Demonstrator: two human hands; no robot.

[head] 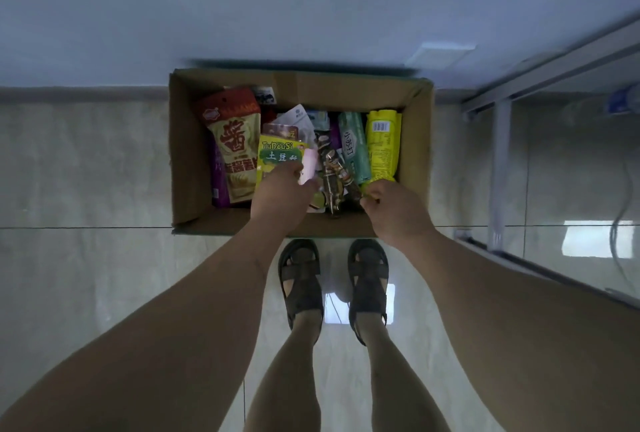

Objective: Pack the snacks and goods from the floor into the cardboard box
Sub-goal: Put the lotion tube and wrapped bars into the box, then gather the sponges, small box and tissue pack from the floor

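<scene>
Both hands (280,196) among cardboard box (188,154) snacks (235,151)

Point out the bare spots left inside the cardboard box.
Bare bottom shows in the cardboard box along its left wall, beside the red chip bag, and at the near-left corner. From the yellow-green packet across to the yellow pack it is crowded.

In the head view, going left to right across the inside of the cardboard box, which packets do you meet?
Purple packet → tan and red snack bag → yellow TuDouSi packet → pink packet → dark brown printed packet → teal cracker sleeve → yellow sleeve with a barcode.
</scene>
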